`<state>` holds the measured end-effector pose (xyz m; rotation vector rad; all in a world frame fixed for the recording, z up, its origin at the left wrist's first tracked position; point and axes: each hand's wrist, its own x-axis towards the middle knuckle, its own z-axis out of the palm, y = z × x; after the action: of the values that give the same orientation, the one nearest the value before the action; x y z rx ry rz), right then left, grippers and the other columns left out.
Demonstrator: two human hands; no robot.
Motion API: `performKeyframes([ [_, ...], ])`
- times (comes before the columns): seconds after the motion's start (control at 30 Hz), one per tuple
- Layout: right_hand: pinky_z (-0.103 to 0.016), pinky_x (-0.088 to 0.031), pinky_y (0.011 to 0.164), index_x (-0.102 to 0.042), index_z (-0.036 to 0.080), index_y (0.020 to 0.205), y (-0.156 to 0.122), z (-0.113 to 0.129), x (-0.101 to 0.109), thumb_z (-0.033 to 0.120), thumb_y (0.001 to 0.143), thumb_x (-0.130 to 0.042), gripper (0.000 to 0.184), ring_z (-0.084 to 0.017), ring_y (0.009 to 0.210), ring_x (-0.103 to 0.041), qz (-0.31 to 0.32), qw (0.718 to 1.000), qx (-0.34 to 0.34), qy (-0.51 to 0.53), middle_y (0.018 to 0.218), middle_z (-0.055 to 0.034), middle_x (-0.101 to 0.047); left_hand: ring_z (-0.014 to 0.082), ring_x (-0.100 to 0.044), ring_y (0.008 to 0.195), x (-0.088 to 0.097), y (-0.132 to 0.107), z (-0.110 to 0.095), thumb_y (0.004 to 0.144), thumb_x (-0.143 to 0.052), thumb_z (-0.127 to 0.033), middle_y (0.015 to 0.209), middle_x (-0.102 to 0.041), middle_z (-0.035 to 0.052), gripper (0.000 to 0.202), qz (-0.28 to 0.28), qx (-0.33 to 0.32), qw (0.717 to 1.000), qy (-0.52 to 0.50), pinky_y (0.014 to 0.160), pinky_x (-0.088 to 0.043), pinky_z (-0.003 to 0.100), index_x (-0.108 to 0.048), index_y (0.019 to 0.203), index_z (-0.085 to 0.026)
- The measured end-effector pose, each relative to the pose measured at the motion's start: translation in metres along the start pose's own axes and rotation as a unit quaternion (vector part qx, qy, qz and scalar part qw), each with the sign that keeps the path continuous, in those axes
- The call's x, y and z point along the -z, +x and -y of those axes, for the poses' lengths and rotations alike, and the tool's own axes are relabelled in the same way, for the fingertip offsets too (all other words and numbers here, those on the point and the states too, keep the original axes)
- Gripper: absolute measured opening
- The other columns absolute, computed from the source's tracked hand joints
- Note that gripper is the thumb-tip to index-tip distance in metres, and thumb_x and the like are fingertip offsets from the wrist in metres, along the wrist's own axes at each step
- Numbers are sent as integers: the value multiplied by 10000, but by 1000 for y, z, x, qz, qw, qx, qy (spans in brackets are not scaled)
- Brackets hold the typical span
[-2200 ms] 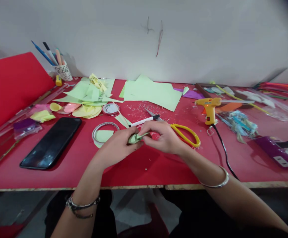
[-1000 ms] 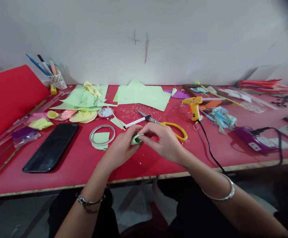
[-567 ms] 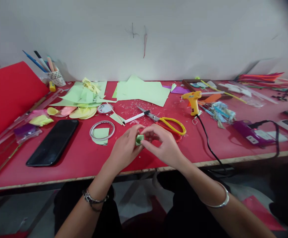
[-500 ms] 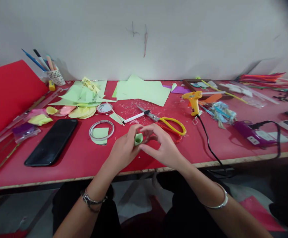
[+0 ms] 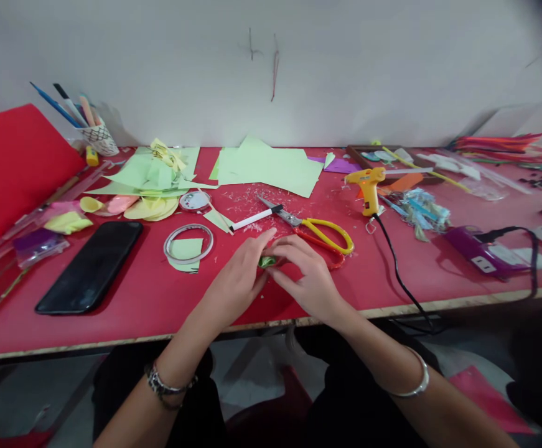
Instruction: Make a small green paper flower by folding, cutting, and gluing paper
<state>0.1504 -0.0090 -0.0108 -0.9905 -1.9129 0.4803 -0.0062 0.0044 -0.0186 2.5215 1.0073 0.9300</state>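
Note:
Between both hands sits a small rolled piece of green paper (image 5: 267, 262), mostly covered by fingers. My left hand (image 5: 236, 270) is closed around its left side. From the right, my right hand (image 5: 305, 277) pinches it with thumb and fingers. Just beyond the hands lie scissors (image 5: 329, 235) with yellow and red handles and a white marker (image 5: 256, 218) with a black cap, its cap end over the blades. A roll of tape (image 5: 188, 243) rests left of my hands, on top of a light green paper piece (image 5: 187, 250).
A black phone (image 5: 91, 267) lies at left, near a pen cup (image 5: 99, 138). Light green sheets (image 5: 268, 165) are along the wall. At right, a yellow glue gun (image 5: 368, 190) trails a black cord near a purple power strip (image 5: 478, 252). Paper scraps litter the red table (image 5: 158, 317).
My right hand has closed in on the rolled green paper, and its open end is now squeezed narrower and more hidden. The head view has shifted slightly.

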Motion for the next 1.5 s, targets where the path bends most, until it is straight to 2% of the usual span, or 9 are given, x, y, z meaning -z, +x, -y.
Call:
performKeyframes([
  [0.1, -297, -489, 776, -558, 190, 952, -2, 4, 3, 149, 806, -520, 156, -153, 891, -547, -7, 1000, 14, -19, 934, -54, -559, 197, -474, 1135, 2, -1, 0, 855, -423, -154, 1215, -484, 127, 513, -14, -4, 1000, 5, 924, -437, 341, -222, 1327, -177],
  [0.27, -281, -502, 708, -490, 208, 1098, -15, 5, 7, 135, 799, -516, 309, -130, 789, -545, 37, 999, -13, -18, 930, -43, -542, 183, -512, 1093, 4, -3, -3, 859, -466, -216, 1192, -518, 109, 491, -38, -13, 999, 1, 897, -459, 305, -260, 1304, -184],
  [0.43, -281, -511, 701, -403, 227, 1173, -25, 1, -1, 152, 782, -545, 422, -128, 781, -553, 14, 998, -52, 42, 927, -36, -540, 167, -564, 1000, 6, -4, -1, 868, -461, -261, 1087, -581, 90, 491, -43, -11, 999, -3, 843, -480, 288, -258, 1310, -189],
  [0.57, -279, -499, 673, -374, 246, 1219, -20, 3, -1, 172, 790, -548, 469, -114, 725, -532, 7, 998, -44, 50, 921, -28, -530, 160, -574, 975, 7, -4, 3, 859, -467, -214, 1034, -610, 67, 511, -35, -15, 999, -4, 818, -486, 279, -242, 1317, -193],
  [0.73, -284, -474, 707, -536, 253, 1100, -12, 7, 7, 168, 809, -539, 304, -119, 782, -510, -5, 1000, 23, 17, 899, -24, -490, 177, -586, 953, 7, -5, 4, 851, -427, -184, 1079, -592, 93, 493, -7, -11, 1000, 16, 742, -500, 277, -254, 1312, -190],
  [0.9, -275, -479, 700, -624, 240, 938, -13, 4, 5, 153, 822, -519, 179, -122, 818, -519, -28, 999, 24, 33, 874, -23, -490, 165, -576, 959, 7, -5, 1, 826, -415, -114, 1087, -583, 85, 527, 44, 11, 998, -39, 758, -485, 275, -238, 1315, -199],
  [1.17, -221, -484, 545, -573, 201, 934, -16, -1, 0, 215, 795, -578, 141, -66, 577, -551, -18, 979, -75, 187, 768, 10, -521, 87, -552, 731, 10, -2, -6, 782, -446, -77, 908, -587, 28, 574, 72, 112, 970, -202, 659, -462, 205, -248, 1308, -188],
  [1.33, -198, -472, 507, -539, 192, 872, -16, -1, -2, 230, 787, -582, 102, -51, 521, -542, -48, 970, -101, 216, 716, 32, -521, 93, -546, 698, 12, -1, -8, 811, -460, -157, 906, -596, 26, 499, 94, 113, 972, -184, 653, -458, 222, -309, 1285, -198],
  [1.5, -177, -471, 497, -512, 189, 834, -16, -1, -3, 221, 780, -585, 97, -46, 503, -549, -49, 961, -130, 241, 660, 48, -531, 130, -555, 831, 8, 1, -4, 832, -470, -191, 978, -599, 29, 243, 105, 82, 984, -117, 713, -444, 238, -506, 1073, -200],
])
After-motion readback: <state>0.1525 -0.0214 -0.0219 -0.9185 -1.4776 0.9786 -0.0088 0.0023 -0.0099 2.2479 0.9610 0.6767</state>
